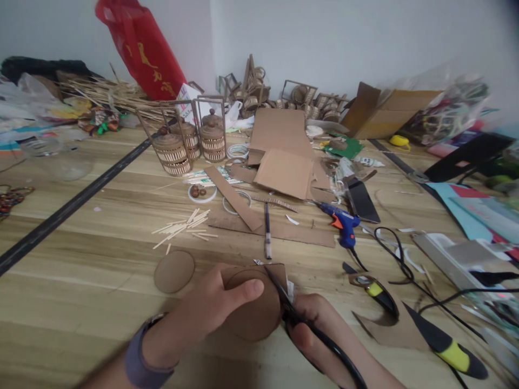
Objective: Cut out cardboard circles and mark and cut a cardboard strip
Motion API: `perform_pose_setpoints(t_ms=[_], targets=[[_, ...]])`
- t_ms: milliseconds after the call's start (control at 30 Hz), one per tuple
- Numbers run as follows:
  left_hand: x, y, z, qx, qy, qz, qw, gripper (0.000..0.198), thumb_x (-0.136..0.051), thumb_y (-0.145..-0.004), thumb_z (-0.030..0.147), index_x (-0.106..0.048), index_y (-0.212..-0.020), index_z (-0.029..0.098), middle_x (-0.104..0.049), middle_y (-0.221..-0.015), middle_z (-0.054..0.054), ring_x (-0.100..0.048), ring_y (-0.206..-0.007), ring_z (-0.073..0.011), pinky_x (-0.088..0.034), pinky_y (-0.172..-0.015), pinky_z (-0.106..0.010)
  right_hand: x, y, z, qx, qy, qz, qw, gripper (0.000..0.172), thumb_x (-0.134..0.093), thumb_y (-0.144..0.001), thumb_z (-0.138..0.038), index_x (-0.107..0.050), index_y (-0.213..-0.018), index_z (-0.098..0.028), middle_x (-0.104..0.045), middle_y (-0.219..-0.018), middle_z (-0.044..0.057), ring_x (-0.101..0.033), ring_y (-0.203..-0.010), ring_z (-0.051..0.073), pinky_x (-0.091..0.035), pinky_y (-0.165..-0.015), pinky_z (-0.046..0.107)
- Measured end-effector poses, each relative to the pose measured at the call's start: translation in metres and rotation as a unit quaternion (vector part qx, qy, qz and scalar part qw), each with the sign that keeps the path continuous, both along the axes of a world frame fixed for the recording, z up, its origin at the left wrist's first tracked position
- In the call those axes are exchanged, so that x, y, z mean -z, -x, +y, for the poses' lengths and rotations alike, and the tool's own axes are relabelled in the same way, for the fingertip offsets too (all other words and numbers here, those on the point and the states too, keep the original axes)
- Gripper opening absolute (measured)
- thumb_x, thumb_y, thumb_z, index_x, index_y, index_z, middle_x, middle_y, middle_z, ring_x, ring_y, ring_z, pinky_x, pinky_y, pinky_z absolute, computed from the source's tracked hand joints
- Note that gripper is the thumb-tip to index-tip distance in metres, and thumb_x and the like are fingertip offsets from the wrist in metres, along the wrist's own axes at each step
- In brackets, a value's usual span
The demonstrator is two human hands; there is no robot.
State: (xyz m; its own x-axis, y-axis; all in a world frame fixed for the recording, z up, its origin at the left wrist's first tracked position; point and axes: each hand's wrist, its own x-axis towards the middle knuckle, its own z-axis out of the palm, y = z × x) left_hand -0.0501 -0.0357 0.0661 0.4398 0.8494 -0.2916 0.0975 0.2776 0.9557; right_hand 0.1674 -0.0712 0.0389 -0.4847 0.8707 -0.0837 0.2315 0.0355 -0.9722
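My left hand (227, 302) grips a piece of cardboard (257, 319), thumb on top and fingers hidden beneath. A circle is drawn on the cardboard, and its lower edge is rounded. In my right hand (318, 327) is a pair of black scissors (286, 302), fingers wrapped round the handles. The blades lie at the cardboard's upper right side, along the drawn curve. A loose cardboard disc (174, 271) rests on the table left of my left hand. Above the cardboard lies a black pen (267, 229).
A blue glue gun (343, 221) with a cord lies to the right, near a phone (362, 199). Cutters with yellow parts (450, 354) and a cardboard offcut (395, 324) are at lower right. Lantern-like wooden pieces (172, 151), thin sticks (186, 227) and cardboard sheets (284, 173) sit farther back.
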Motion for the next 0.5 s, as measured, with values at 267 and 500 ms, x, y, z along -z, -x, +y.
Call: perform_pose_setpoints(t_ms=[267, 500], targets=[[0.002, 0.0016, 0.0013, 0.018, 0.013, -0.019, 1.0, 0.033, -0.072, -0.085, 0.051, -0.082, -0.102, 0.025, -0.083, -0.109, -0.002, -0.071, -0.114, -0.0302, -0.049, -0.106, -0.04, 0.0004, -0.0025, -0.0015, -0.002, 0.017, -0.001, 1.0, 0.08, -0.045, -0.081, -0.093, -0.063, -0.07, -0.016, -0.04, -0.061, -0.003, -0.033, -0.055, 0.011, -0.031, -0.05, 0.023], [0.0044, -0.0042, -0.0033, 0.004, 0.142, -0.15, 0.979, 0.038, -0.077, -0.077, 0.048, -0.081, -0.101, 0.018, -0.083, -0.093, -0.008, -0.076, -0.088, -0.0303, -0.058, -0.085, -0.04, 0.0018, -0.0037, -0.0028, -0.006, 0.038, -0.01, 0.999, 0.079, -0.05, -0.078, -0.092, -0.064, -0.07, -0.015, -0.048, -0.061, -0.001, -0.041, -0.057, 0.012, -0.03, -0.051, 0.023]])
